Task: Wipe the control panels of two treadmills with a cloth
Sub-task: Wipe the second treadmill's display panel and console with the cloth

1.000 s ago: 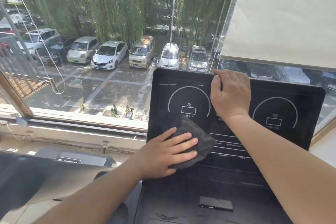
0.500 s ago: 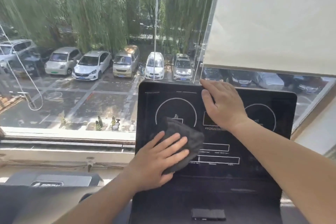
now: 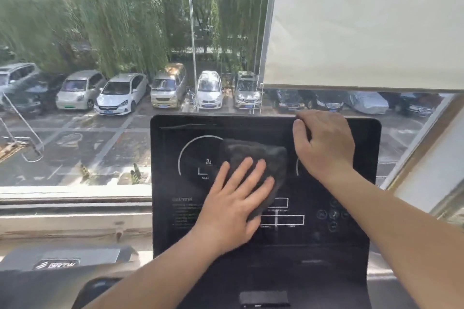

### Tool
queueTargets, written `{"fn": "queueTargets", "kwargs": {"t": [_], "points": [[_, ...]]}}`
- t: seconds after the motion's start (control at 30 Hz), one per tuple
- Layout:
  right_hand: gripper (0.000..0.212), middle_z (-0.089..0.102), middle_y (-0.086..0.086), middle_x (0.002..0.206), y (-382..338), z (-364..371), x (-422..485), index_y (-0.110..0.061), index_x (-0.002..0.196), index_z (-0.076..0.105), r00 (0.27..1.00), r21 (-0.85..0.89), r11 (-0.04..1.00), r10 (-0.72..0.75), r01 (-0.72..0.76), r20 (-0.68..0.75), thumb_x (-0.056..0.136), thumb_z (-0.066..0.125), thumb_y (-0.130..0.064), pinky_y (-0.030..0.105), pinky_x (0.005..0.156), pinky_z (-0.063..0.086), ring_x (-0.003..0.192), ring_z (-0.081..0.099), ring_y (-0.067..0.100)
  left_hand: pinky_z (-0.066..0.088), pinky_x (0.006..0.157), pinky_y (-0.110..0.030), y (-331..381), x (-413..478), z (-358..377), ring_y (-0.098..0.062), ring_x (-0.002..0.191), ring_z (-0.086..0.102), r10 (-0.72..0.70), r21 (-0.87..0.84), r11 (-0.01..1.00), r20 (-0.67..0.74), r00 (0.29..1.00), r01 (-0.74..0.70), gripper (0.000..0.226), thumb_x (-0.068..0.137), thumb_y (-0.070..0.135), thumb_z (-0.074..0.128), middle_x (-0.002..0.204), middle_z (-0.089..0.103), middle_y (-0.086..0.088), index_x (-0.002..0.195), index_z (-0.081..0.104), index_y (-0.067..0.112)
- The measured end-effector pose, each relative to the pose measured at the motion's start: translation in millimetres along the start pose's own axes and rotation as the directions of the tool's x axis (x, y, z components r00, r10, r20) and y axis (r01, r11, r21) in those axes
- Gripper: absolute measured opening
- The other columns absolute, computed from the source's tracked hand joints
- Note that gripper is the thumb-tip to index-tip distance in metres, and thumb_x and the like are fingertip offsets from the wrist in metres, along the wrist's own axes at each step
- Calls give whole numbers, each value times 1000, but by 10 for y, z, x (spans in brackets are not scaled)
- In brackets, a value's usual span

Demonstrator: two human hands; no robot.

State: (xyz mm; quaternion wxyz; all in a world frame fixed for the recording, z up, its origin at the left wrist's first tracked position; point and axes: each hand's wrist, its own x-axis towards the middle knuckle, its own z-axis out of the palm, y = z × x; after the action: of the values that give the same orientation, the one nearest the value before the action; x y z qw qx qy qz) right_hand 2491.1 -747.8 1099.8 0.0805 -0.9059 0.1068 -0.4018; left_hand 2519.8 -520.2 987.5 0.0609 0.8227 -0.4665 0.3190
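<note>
- The dark cloth point(image 3: 253, 158) lies folded on the upper middle of the black control panel point(image 3: 175, 208), covering part of the left dial
- The left hand point(image 3: 233, 206) presses it flat, fingers spread; a loose fold may slip out from under the palm
- The right hand point(image 3: 324, 143) curls over the panel's top edge, bracing it; pressing hard may trigger the round buttons point(image 3: 334, 214) near the right edge
- Count: one cloth, one panel plainly seen, two hands
</note>
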Motion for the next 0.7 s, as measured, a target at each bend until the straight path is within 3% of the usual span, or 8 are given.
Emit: {"fn": "queueTargets", "kwargs": {"t": [0.1, 0.2, 0.23, 0.3, 0.37, 0.47, 0.6, 0.7], "points": [[40, 76, 0, 121, 79, 2, -1, -20, 123, 72, 999, 17, 999, -45, 45, 15, 101, 42, -36, 44, 112, 40, 118, 63, 24, 7, 129, -53, 12, -105, -10, -23, 162, 12, 296, 26, 952, 169, 940, -304, 77, 87, 45, 64, 174, 21, 2, 159, 39, 31], [45, 76, -1, 121, 145, -2, 7, -19, 124, 73, 997, 38, 997, -70, 69, 20, 101, 40, -37, 45, 113, 40, 119, 64, 24, 10, 130, -51, -366, 162, -189, -21, 160, 20, 377, 114, 911, 157, 913, -396, 72, 90, 47, 62, 172, 26, 2, 157, 43, 31], [45, 76, -2, 121, 163, 0, 4, -20, 126, 73, 997, 52, 996, -78, 77, 16, 101, 39, -38, 46, 114, 39, 120, 64, 23, 13, 130, -53, -467, 300, -250, -22, 160, 22, 294, 158, 939, 87, 952, -305, 70, 91, 47, 62, 171, 28, 0, 157, 45, 30], [46, 75, -4, 124, 192, 8, -5, -22, 128, 72, 997, 83, 993, -83, 81, 12, 102, 39, -39, 45, 116, 37, 122, 63, 21, 12, 130, -54, -470, 563, -317, -24, 160, 22, -63, 126, 989, -124, 990, 79, 68, 92, 43, 65, 171, 30, -2, 157, 47, 28], [46, 74, -5, 125, 206, 9, -16, -22, 128, 72, 997, 108, 991, -79, 78, 7, 102, 39, -40, 41, 117, 33, 123, 62, 20, 1, 130, -54, -245, 754, -264, -25, 162, 12, -411, -59, 911, -240, 880, 409, 70, 94, 41, 64, 173, 24, -2, 159, 42, 27], [47, 74, -5, 127, 212, -9, -21, -22, 128, 72, 997, 132, 988, -77, 77, -3, 102, 38, -41, 38, 116, 30, 124, 61, 20, -4, 129, -56, 215, 762, -47, -27, 163, 3, -545, -154, 838, -230, 806, 523, 71, 96, 43, 57, 174, 17, -4, 162, 36, 26], [50, 72, -5, 131, 224, -29, -6, -22, 133, 70, 994, 139, 985, -105, 99, 33, 103, 36, -42, 40, 117, 32, 127, 60, 19, 18, 124, -66, 645, 349, 155, -27, 162, 6, -198, -11, 980, -35, 980, 197, 71, 93, 44, 62, 174, 19, -2, 159, 42, 27], [50, 72, -4, 132, 239, -32, -8, -22, 134, 70, 994, 151, 983, -107, 100, 36, 103, 36, -41, 41, 117, 32, 127, 60, 20, 13, 129, -58, 501, 209, 59, -22, 163, 6, 139, 76, 985, 168, 976, -154, 70, 95, 48, 56, 174, 18, 4, 161, 36, 34]]}}
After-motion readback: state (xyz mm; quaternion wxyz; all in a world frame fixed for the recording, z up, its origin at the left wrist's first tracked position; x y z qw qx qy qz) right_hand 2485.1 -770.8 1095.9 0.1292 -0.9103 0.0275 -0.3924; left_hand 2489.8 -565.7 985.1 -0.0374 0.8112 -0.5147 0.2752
